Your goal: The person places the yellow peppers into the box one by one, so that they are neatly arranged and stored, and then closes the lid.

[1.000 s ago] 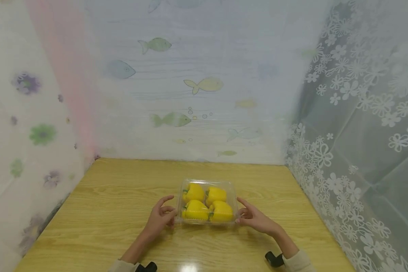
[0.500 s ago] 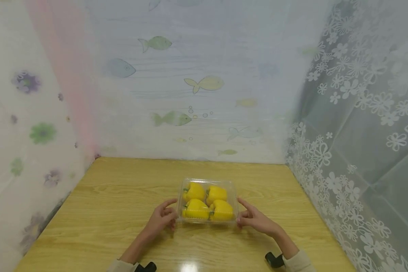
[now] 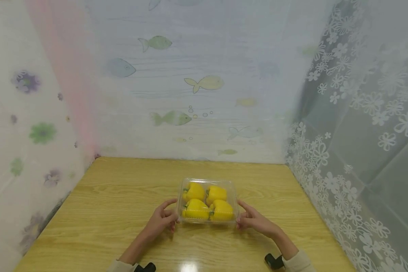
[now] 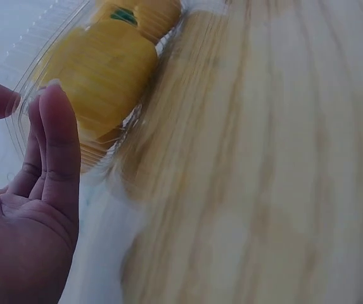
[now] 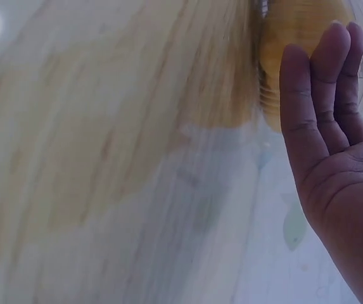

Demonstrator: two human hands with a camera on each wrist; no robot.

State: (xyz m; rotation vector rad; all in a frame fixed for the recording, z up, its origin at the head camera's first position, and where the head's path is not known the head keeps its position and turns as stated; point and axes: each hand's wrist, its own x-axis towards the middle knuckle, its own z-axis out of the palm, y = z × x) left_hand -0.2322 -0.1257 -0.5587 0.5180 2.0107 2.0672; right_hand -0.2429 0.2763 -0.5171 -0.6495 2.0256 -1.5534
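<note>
A clear plastic clamshell box (image 3: pixel 207 219) holding several yellow bell peppers (image 3: pixel 221 210) rests on the wooden table. My left hand (image 3: pixel 158 221) touches its left side, the index finger stretched forward along the wall. At the opposite side my right hand (image 3: pixel 258 223) touches the right wall and near corner. In the left wrist view, the fingers (image 4: pixel 61 149) extend nearly straight against the box wall, close to a yellow bell pepper (image 4: pixel 102 73). The right wrist view likewise has long, nearly straight fingers (image 5: pixel 296 92) beside the box.
The light wooden tabletop (image 3: pixel 122 189) surrounds the box. Behind it hangs a pale curtain (image 3: pixel 204 56) printed with fish, and flowered sheets (image 3: pixel 343 151) line both sides. Black wrist cameras (image 3: pixel 273 260) sit at the cuffs.
My left index fingertip has moved inward onto the box's left side. The right hand has barely shifted, and the box stays in the same place.
</note>
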